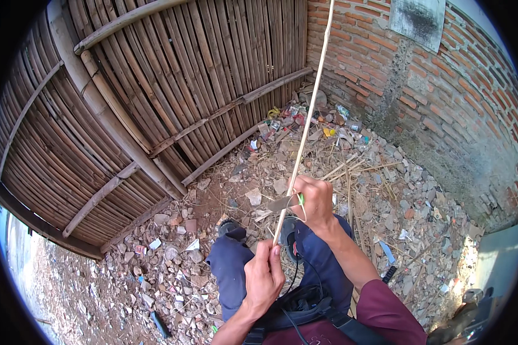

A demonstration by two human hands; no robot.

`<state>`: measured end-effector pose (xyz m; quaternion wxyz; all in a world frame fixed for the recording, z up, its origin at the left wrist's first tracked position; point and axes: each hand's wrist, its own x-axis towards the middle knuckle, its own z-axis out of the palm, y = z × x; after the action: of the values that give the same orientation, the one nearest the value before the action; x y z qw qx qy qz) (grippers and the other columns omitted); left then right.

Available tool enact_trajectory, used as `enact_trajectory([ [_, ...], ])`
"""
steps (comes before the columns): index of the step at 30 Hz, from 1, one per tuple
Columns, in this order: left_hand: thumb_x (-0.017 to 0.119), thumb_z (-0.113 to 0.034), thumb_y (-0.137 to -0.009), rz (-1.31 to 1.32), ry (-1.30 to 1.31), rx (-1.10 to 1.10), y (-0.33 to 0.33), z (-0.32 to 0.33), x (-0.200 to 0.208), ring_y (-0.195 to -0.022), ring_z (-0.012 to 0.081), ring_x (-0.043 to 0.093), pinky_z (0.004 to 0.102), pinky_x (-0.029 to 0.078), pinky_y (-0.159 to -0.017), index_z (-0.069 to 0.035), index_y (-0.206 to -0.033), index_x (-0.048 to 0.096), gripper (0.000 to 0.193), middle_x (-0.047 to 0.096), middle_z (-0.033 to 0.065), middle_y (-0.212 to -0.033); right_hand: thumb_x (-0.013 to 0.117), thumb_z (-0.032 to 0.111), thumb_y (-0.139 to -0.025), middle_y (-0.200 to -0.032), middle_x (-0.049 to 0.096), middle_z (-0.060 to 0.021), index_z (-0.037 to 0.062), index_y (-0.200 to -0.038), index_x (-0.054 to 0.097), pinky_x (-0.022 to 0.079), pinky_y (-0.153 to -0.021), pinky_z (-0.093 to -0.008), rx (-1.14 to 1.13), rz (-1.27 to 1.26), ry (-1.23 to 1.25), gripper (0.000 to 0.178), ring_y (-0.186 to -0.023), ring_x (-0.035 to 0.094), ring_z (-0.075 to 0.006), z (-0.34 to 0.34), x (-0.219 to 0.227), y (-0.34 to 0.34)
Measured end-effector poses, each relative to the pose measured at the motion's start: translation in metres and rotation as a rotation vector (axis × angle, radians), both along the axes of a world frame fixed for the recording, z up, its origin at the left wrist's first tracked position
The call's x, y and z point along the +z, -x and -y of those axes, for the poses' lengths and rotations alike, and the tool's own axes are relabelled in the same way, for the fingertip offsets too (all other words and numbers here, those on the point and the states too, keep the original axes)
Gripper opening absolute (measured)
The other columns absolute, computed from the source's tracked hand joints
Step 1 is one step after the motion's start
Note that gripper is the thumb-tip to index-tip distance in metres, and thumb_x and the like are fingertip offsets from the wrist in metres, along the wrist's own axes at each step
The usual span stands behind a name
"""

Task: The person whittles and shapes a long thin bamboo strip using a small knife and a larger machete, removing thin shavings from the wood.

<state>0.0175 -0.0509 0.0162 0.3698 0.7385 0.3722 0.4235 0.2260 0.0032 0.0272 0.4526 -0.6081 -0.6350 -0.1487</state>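
Note:
A long, pale bamboo strip slants from my lap up past the top edge of the view. Its lower end is pinched between the thumb and fingers of my left hand, just above my knees. Higher along the strip, my right hand is closed around a knife, whose bit of green handle shows by the fingers. The knife's flat grey blade crosses the strip and points left. A thin curled shaving hangs below my right hand. My right fingers hide most of the handle.
Rubble-strewn ground with stones and litter surrounds my legs. A bamboo slat wall rises at the left, a brick wall at the right. Loose bamboo pieces lie beyond my right hand. A dark object lies at lower left.

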Motion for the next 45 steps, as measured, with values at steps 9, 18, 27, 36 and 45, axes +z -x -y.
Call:
enact_trajectory([
  [9,0.059,0.000,-0.106,-0.063,-0.028,-0.019,0.007,0.011,-0.007,-0.051,0.0284,0.059,0.0391,0.045,-0.049,0.000,-0.111,0.059,0.004,0.057,0.0156,-0.066,0.066,0.008,-0.080,-0.069,0.067,-0.0170,0.0061,-0.082,0.068,0.047,-0.052,-0.0466,-0.127,-0.111,-0.034,0.003,-0.060,0.067,-0.0376,-0.024,0.002,-0.046],
  [18,0.053,-0.012,-0.113,-0.042,0.111,-0.096,0.018,-0.003,-0.006,-0.054,0.0089,0.047,0.0305,0.039,-0.051,0.000,-0.106,0.061,0.016,0.052,0.0026,-0.062,0.065,0.003,-0.085,-0.067,0.070,-0.0199,0.0033,-0.090,0.077,0.051,-0.055,-0.0459,-0.179,-0.124,-0.099,0.014,-0.059,0.071,-0.0363,-0.034,0.006,-0.056],
  [27,0.050,-0.016,-0.114,0.093,0.348,-0.150,0.011,-0.018,-0.003,-0.057,0.0136,0.048,0.0336,0.040,-0.055,0.000,-0.108,0.061,0.020,0.053,0.0051,-0.066,0.068,0.012,-0.085,-0.074,0.070,-0.0115,0.0105,-0.095,0.072,0.052,-0.053,-0.0462,0.132,-0.032,0.040,0.010,-0.063,0.071,-0.0361,0.003,-0.022,0.017],
  [36,0.055,-0.010,-0.112,-0.003,0.129,-0.101,0.012,-0.006,0.002,-0.049,0.0167,0.049,0.0355,0.039,-0.050,-0.001,-0.107,0.059,0.012,0.050,0.0091,-0.061,0.068,0.006,-0.079,-0.073,0.070,-0.0143,0.0075,-0.089,0.069,0.052,-0.057,-0.0488,0.006,-0.071,0.030,0.010,-0.065,0.070,-0.0390,-0.002,-0.004,-0.005],
  [45,0.059,-0.005,-0.109,-0.031,0.035,-0.035,0.011,-0.008,0.001,-0.048,0.0149,0.050,0.0328,0.040,-0.048,0.000,-0.106,0.061,0.006,0.053,0.0079,-0.062,0.069,0.003,-0.078,-0.076,0.072,-0.0129,0.0077,-0.087,0.065,0.052,-0.057,-0.0482,-0.048,-0.046,0.015,0.012,-0.066,0.070,-0.0380,-0.009,0.007,-0.023],
])
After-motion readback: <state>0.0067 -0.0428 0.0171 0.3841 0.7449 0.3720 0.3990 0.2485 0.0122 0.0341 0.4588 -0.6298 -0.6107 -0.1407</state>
